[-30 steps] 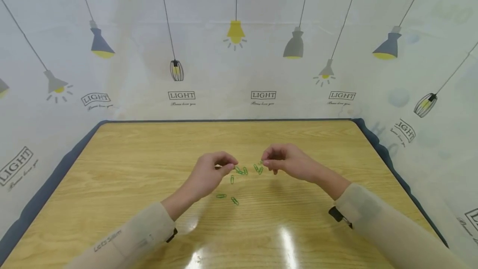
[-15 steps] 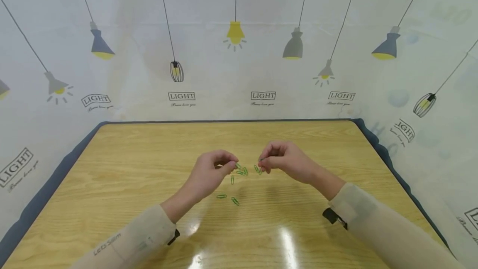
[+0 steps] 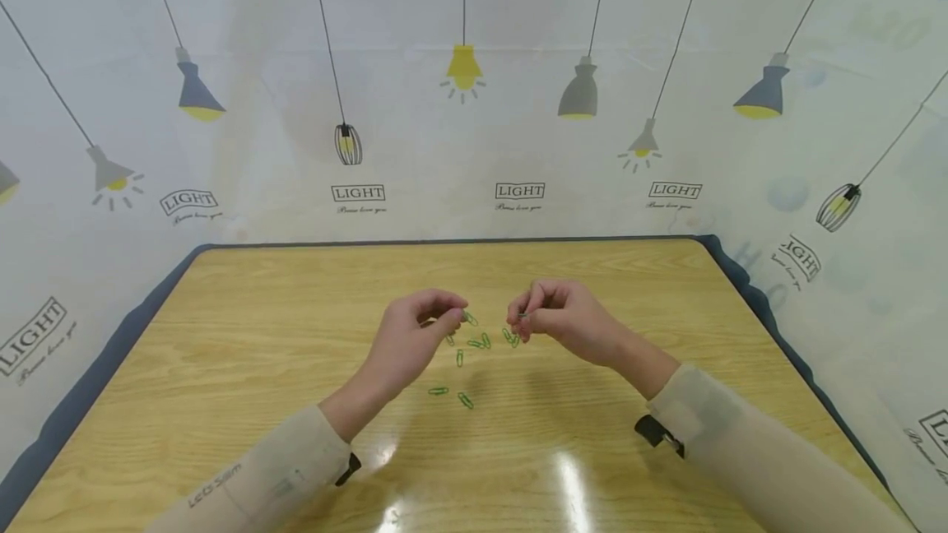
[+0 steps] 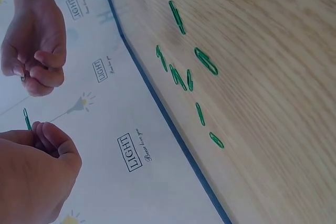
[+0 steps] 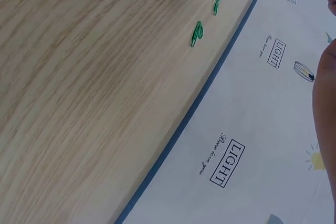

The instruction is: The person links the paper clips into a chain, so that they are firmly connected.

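Note:
Several green paper clips lie on the table, among them a loose group (image 3: pixel 485 341) between the hands and one nearer the front (image 3: pixel 465 400). My left hand (image 3: pixel 407 336) pinches a green paper clip (image 4: pixel 27 119) between thumb and index finger, and its free end points towards the right hand. Opposite, my right hand (image 3: pixel 570 321) pinches a small paper clip (image 3: pixel 522 316), mostly hidden by the fingertips. The two hands stay apart, raised above the table. Only an edge of the right hand (image 5: pixel 326 103) shows in the right wrist view.
The wood-grain table (image 3: pixel 296 286) has a dark blue edge (image 3: pixel 444 240) at the back. Behind it hangs a pale wall cloth (image 3: pixel 415 105) printed with lamps. Long light sleeves (image 3: pixel 296 451) cover both forearms, with a black strap at each wrist.
My left hand has risen slightly and drawn left with its paper clip, away from the clips on the table. My right hand has shifted a little left with its own clip.

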Demonstrator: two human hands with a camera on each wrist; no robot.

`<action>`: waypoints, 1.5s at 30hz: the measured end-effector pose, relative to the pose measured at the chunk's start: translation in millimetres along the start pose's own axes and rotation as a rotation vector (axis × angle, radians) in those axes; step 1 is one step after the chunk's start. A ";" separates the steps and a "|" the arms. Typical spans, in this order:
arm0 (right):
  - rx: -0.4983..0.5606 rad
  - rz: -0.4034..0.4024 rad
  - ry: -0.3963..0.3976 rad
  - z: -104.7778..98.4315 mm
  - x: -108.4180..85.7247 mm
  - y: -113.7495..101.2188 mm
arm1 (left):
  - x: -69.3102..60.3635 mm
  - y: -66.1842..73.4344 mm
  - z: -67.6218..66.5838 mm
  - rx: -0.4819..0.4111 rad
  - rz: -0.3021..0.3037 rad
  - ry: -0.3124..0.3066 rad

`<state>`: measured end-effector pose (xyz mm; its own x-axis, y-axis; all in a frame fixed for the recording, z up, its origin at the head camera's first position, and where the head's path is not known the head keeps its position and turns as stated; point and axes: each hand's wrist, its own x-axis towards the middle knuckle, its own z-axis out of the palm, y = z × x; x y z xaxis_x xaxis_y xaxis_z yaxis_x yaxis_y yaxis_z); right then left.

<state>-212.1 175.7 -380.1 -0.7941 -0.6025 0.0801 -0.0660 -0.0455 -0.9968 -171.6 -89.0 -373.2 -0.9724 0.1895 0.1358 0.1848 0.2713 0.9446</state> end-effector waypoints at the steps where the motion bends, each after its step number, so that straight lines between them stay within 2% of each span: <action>1: 0.004 -0.007 0.001 0.6 0.5 0.4 | 0.1 -0.3 0.0 -0.006 0.002 0.008; 9: -0.076 -0.101 -0.013 5.3 3.4 1.9 | -0.5 -0.9 0.1 -0.034 -0.007 0.031; 17: -0.155 -0.075 0.039 7.2 3.6 2.5 | -1.3 -0.7 0.9 -0.045 -0.008 0.032; 30: -0.064 -0.029 0.069 12.9 5.0 -0.6 | -3.2 0.9 1.3 -0.065 -0.007 0.033; 37: 0.055 -0.001 0.101 14.9 6.6 -0.8 | -3.7 0.3 2.4 -0.068 0.004 0.030; 45: 0.000 0.012 0.163 23.9 12.3 2.9 | -5.4 3.5 3.4 -0.087 0.004 0.037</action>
<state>-207.6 149.1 -382.2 -0.8823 -0.4657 0.0678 -0.0559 -0.0395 -0.9977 -165.2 -85.9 -371.6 -0.9765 0.1550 0.1494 0.1776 0.1876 0.9661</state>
